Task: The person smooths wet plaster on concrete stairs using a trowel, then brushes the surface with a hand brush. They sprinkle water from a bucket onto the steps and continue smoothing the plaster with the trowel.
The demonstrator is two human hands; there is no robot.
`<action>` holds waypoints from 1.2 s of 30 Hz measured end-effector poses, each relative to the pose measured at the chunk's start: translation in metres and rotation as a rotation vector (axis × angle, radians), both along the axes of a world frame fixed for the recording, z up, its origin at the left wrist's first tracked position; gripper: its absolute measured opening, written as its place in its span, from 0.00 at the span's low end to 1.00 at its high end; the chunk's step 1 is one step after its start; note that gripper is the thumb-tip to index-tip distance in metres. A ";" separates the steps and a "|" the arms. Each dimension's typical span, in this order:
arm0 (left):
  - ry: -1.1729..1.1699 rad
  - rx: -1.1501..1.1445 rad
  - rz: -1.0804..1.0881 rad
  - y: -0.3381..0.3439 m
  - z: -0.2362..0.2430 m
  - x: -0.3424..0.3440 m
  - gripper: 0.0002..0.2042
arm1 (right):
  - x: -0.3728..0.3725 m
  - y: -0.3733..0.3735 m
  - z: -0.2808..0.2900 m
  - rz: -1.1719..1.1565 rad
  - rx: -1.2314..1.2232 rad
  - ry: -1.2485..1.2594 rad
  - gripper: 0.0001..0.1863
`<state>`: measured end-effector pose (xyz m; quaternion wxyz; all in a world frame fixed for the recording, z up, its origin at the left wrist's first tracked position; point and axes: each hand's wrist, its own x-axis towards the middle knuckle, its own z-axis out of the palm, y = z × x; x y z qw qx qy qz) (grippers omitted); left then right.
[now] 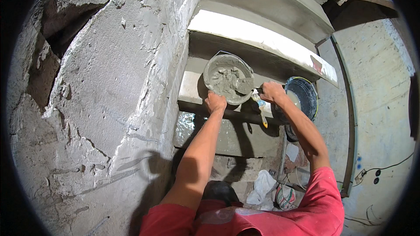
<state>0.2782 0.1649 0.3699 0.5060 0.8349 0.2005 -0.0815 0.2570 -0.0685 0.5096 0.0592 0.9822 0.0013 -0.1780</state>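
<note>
A pail of wet grey mortar [221, 76] stands on a concrete step [190, 85]. My left hand [215, 101] is closed on the pail's near rim. My right hand [271, 91], right of the pail, is closed on a trowel's handle, mostly hidden by my fingers; the mortar-coated blade [245, 85] is at the pail's right side. Just below my right hand, a paintbrush [262, 111] with a yellow handle leans at the step edge, bristles up. A dark bucket [307, 100] with pale liquid stands behind my right hand.
More steps [258, 4] rise above. A rough plastered wall [109, 83] runs along the left. A pale panel [376, 96] with loose cables is at the right. A white plastic bag [262, 185] lies below. The step under the pail [210, 131] looks wet.
</note>
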 end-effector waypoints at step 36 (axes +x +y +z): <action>0.023 -0.105 -0.043 0.003 0.000 -0.001 0.15 | 0.008 0.033 -0.010 0.077 -0.040 -0.034 0.21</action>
